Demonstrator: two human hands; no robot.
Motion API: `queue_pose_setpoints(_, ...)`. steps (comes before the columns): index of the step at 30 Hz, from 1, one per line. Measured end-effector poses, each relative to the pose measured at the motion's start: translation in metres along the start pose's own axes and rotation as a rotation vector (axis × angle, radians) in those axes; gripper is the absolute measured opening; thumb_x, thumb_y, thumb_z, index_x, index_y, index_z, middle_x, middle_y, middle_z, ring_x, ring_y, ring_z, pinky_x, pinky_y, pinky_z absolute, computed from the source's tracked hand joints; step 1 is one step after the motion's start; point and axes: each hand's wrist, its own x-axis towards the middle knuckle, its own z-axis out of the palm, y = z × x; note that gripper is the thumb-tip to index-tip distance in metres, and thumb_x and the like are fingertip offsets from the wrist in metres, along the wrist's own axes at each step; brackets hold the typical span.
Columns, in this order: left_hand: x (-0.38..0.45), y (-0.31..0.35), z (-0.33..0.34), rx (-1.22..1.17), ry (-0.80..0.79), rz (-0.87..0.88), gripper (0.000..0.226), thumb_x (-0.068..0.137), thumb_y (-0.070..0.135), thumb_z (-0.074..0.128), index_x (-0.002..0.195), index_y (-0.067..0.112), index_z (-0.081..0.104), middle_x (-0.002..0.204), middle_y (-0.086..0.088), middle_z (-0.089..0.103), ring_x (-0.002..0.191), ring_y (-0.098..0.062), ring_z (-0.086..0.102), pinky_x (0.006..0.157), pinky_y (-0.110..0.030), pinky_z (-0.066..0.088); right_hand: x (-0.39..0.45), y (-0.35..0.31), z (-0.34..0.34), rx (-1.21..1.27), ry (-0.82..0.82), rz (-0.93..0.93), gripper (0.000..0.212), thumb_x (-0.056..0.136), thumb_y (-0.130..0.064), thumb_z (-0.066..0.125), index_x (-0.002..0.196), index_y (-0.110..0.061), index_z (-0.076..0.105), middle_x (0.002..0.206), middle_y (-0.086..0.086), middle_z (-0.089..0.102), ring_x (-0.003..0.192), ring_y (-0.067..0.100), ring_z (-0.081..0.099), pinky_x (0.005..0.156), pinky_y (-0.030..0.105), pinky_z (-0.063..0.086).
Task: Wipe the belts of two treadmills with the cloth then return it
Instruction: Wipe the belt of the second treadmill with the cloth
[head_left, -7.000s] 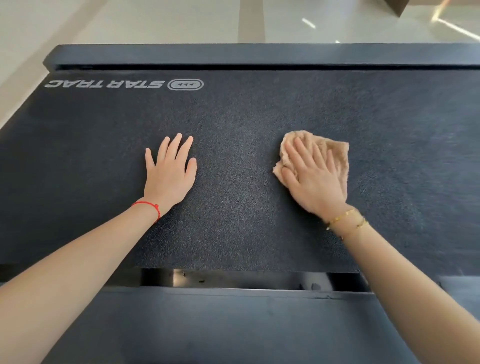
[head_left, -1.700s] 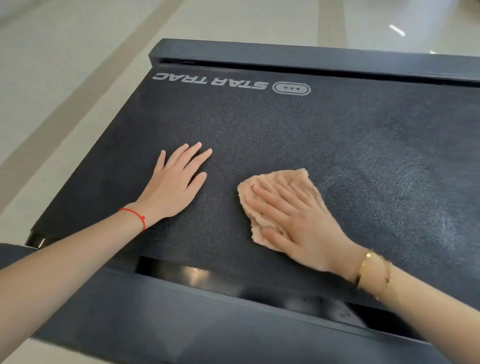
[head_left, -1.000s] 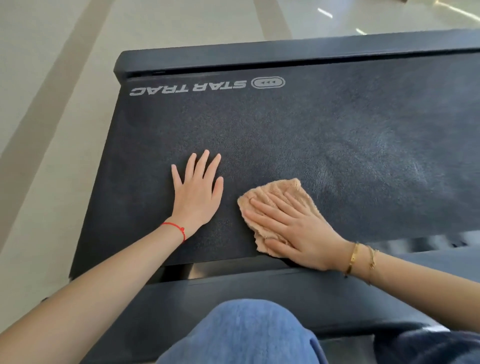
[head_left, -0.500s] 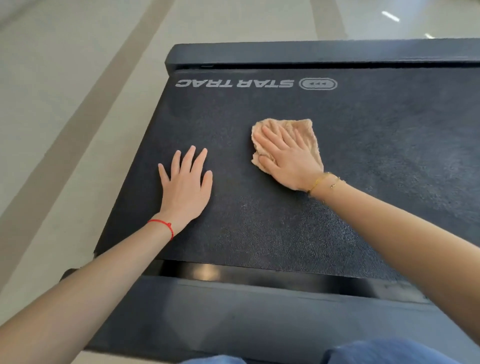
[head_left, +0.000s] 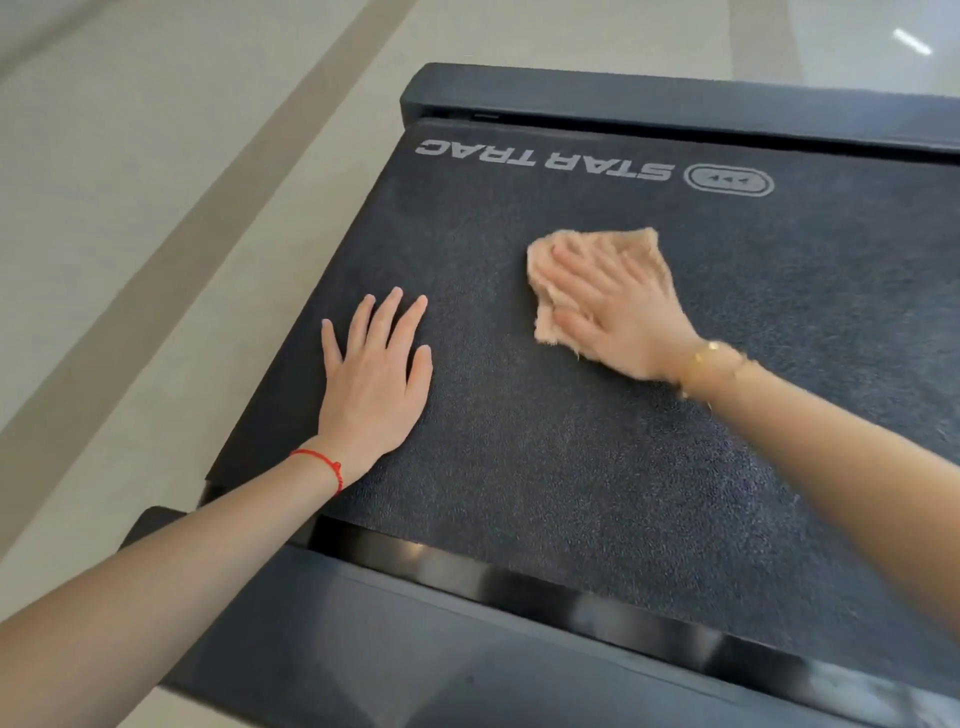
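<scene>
A dark textured treadmill belt (head_left: 571, 467) with a "STAR TRAC" logo near its far edge fills the view. My right hand (head_left: 613, 317) lies flat on a crumpled tan cloth (head_left: 644, 247), pressing it to the belt just below the logo; the hand is blurred. My left hand (head_left: 376, 374), with a red string on the wrist, rests flat on the belt's left part, fingers spread and holding nothing. Only one treadmill is in view.
A black side rail (head_left: 675, 98) runs along the belt's far edge, and another black rail (head_left: 415, 649) along the near edge. Pale tiled floor (head_left: 156, 208) with a darker stripe lies to the left.
My right hand has slid the cloth from the near edge up toward the logo, then slightly back. My left hand stays flat on the belt's left part.
</scene>
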Motion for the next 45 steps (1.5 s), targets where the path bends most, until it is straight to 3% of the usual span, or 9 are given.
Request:
queue_pose_setpoints(4, 0.001, 0.001, -0.001, 0.006, 0.006, -0.001, 0.054, 0.103, 0.038, 0.027, 0.155, 0.030, 0.021, 0.164, 0.003, 0.016, 0.152, -0.020, 0.007, 0.120, -0.061, 0.005, 0.052, -0.012, -0.005, 0.083, 0.009, 0.180, 0.057, 0.106, -0.045, 0.020, 0.159, -0.031, 0.004, 0.167, -0.004, -0.005, 0.153, 0.022, -0.010, 0.121, 0.042, -0.013)
queue_pose_setpoints(9, 0.000, 0.001, 0.000, 0.019, 0.003, 0.002, 0.055, 0.101, 0.038, 0.026, 0.155, 0.029, 0.021, 0.163, 0.003, 0.018, 0.152, -0.020, 0.009, 0.119, -0.061, 0.007, 0.018, -0.073, 0.013, 0.057, 0.018, -0.139, 0.058, 0.104, -0.050, 0.018, 0.158, -0.033, 0.004, 0.166, -0.007, -0.005, 0.153, 0.020, -0.010, 0.123, 0.044, -0.011)
queue_pose_setpoints(12, 0.000, 0.000, 0.000, 0.033, -0.002, 0.008, 0.056, 0.101, 0.039, 0.023, 0.156, 0.028, 0.020, 0.163, 0.003, 0.017, 0.151, -0.021, 0.009, 0.119, -0.062, 0.008, 0.004, -0.070, 0.014, 0.073, -0.004, -0.242, 0.059, 0.103, -0.052, 0.022, 0.157, -0.037, 0.005, 0.165, -0.013, -0.004, 0.152, 0.012, -0.010, 0.121, 0.037, -0.016)
queue_pose_setpoints(20, 0.001, 0.002, -0.001, 0.068, -0.009, -0.020, 0.061, 0.097, 0.045, 0.011, 0.156, 0.031, 0.016, 0.164, 0.004, 0.016, 0.152, -0.020, 0.009, 0.119, -0.060, 0.011, 0.111, 0.004, -0.004, 0.026, 0.028, 0.066, 0.058, 0.105, -0.048, 0.018, 0.158, -0.032, 0.003, 0.167, -0.003, -0.005, 0.153, 0.022, -0.008, 0.119, 0.043, -0.012)
queue_pose_setpoints(26, 0.003, 0.003, -0.001, 0.071, -0.029, -0.029, 0.062, 0.095, 0.046, 0.007, 0.156, 0.033, 0.013, 0.164, 0.005, 0.012, 0.152, -0.018, 0.006, 0.119, -0.061, 0.010, 0.212, -0.026, -0.008, 0.096, 0.018, 0.149, 0.058, 0.103, -0.044, 0.018, 0.159, -0.029, 0.009, 0.167, -0.002, -0.003, 0.153, 0.026, -0.007, 0.122, 0.048, -0.009)
queue_pose_setpoints(31, 0.004, 0.002, 0.000, 0.066, -0.031, -0.027, 0.061, 0.096, 0.046, 0.008, 0.156, 0.034, 0.011, 0.164, 0.007, 0.010, 0.152, -0.016, 0.003, 0.120, -0.060, 0.009, 0.247, -0.086, -0.001, 0.098, -0.006, 0.024, 0.060, 0.103, -0.047, 0.016, 0.159, -0.025, 0.010, 0.167, 0.001, -0.001, 0.153, 0.029, -0.007, 0.122, 0.049, -0.009)
queue_pose_setpoints(36, 0.003, 0.001, 0.000, 0.058, -0.024, -0.018, 0.059, 0.098, 0.044, 0.014, 0.156, 0.034, 0.013, 0.164, 0.007, 0.011, 0.152, -0.015, 0.003, 0.120, -0.059, 0.007, 0.210, -0.112, 0.005, 0.063, -0.008, -0.254, 0.059, 0.105, -0.045, 0.018, 0.159, -0.024, 0.011, 0.167, 0.002, 0.002, 0.153, 0.024, -0.003, 0.123, 0.048, -0.003)
queue_pose_setpoints(40, 0.003, 0.001, 0.001, 0.063, -0.019, -0.018, 0.058, 0.099, 0.043, 0.016, 0.156, 0.034, 0.013, 0.164, 0.008, 0.011, 0.152, -0.015, 0.002, 0.120, -0.059, 0.008, 0.159, -0.085, 0.010, 0.043, -0.002, -0.384, 0.058, 0.104, -0.047, 0.023, 0.158, -0.031, 0.010, 0.166, -0.006, 0.006, 0.153, 0.019, 0.001, 0.123, 0.045, -0.003)
queue_pose_setpoints(45, 0.002, 0.002, 0.001, 0.037, -0.009, -0.021, 0.055, 0.102, 0.040, 0.020, 0.156, 0.035, 0.013, 0.164, 0.008, 0.011, 0.152, -0.016, 0.003, 0.120, -0.059, 0.006, 0.141, 0.010, -0.005, 0.012, 0.024, -0.065, 0.058, 0.103, -0.051, 0.017, 0.158, -0.035, 0.007, 0.166, -0.007, 0.001, 0.153, 0.020, -0.002, 0.120, 0.042, -0.011)
